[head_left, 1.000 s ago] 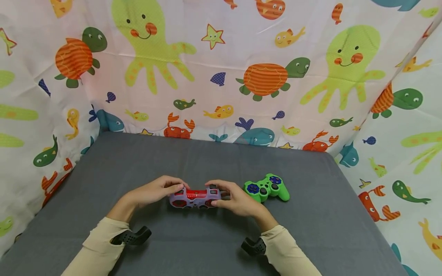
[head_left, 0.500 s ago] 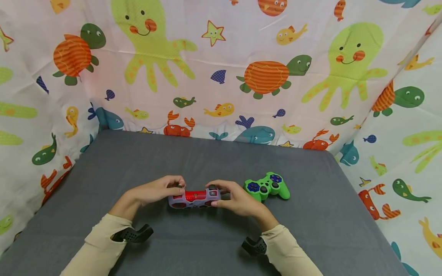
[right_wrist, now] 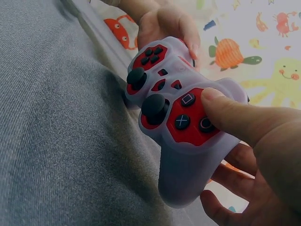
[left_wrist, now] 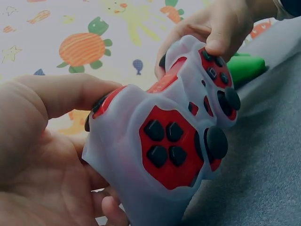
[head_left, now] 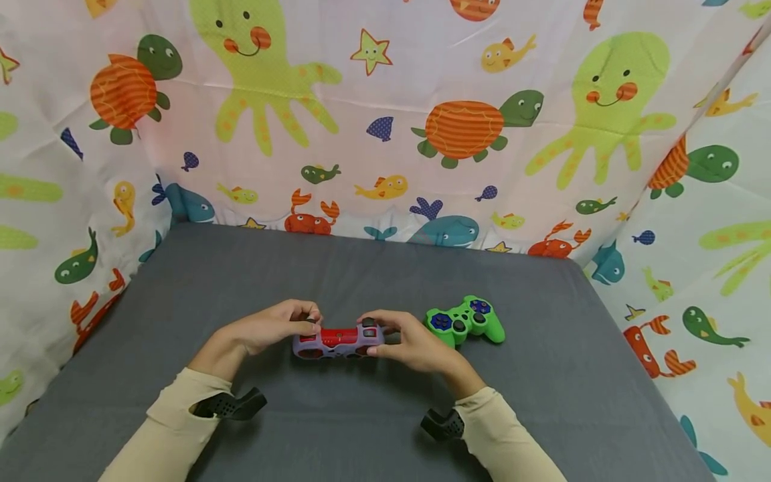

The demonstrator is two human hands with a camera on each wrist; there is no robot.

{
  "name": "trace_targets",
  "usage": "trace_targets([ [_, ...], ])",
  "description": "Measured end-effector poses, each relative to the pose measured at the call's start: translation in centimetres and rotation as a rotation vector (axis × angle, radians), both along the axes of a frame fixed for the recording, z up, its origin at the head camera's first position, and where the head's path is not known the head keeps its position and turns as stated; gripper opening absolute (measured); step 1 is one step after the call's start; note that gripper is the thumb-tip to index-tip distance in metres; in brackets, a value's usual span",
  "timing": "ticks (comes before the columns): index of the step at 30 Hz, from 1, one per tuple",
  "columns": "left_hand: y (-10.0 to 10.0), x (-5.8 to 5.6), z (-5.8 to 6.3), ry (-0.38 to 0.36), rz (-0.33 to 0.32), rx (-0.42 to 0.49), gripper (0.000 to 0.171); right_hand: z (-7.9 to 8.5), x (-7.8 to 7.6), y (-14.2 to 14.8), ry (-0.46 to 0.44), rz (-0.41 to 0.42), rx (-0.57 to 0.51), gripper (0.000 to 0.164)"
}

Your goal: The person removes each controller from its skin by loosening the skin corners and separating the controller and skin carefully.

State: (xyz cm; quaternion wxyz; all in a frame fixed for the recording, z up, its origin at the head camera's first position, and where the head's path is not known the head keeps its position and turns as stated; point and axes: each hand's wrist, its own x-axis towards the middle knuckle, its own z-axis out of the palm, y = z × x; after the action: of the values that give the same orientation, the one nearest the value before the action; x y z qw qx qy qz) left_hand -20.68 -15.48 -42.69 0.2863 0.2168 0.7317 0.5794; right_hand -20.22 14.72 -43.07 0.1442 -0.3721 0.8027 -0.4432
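Note:
A red game controller (head_left: 339,338) in a pale, translucent sleeve is held between both hands, its red top edge facing up in the head view. My left hand (head_left: 271,328) grips its left end. In the left wrist view the left thumb (left_wrist: 77,89) lies along the shoulder-button edge, with other fingers behind the grip. The right hand (head_left: 415,345) holds the opposite end. Its thumb (right_wrist: 230,110) presses over the face buttons, and its fingers curl beneath the handle, as the right wrist view shows. Directional buttons (left_wrist: 164,141) and both black sticks are uncovered.
A green controller (head_left: 466,321) with dark blue button areas lies on the grey cloth-covered table (head_left: 337,428), just right of the right hand. A curtain (head_left: 373,87) printed with sea animals rises along the back and both sides.
My left fingers have curled in at the controller's left end, where they were straighter before. The controller has tilted, showing more of its red top edge. The green controller stays put.

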Motion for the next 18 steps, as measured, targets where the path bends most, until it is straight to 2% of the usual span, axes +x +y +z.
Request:
trace_targets([
  [8,0.08,-0.07,-0.12,-0.023,0.017,0.050,0.013,0.21,-0.03,0.07,-0.032,0.004,-0.020,0.049],
  [15,0.14,-0.37,-0.60,0.041,0.020,0.154,0.023,-0.34,-0.30,0.19,-0.084,0.006,-0.061,0.047],
  [18,0.03,-0.57,-0.94,0.059,0.037,0.160,0.023,-0.69,-0.36,0.23,-0.122,0.005,-0.105,0.046],
])
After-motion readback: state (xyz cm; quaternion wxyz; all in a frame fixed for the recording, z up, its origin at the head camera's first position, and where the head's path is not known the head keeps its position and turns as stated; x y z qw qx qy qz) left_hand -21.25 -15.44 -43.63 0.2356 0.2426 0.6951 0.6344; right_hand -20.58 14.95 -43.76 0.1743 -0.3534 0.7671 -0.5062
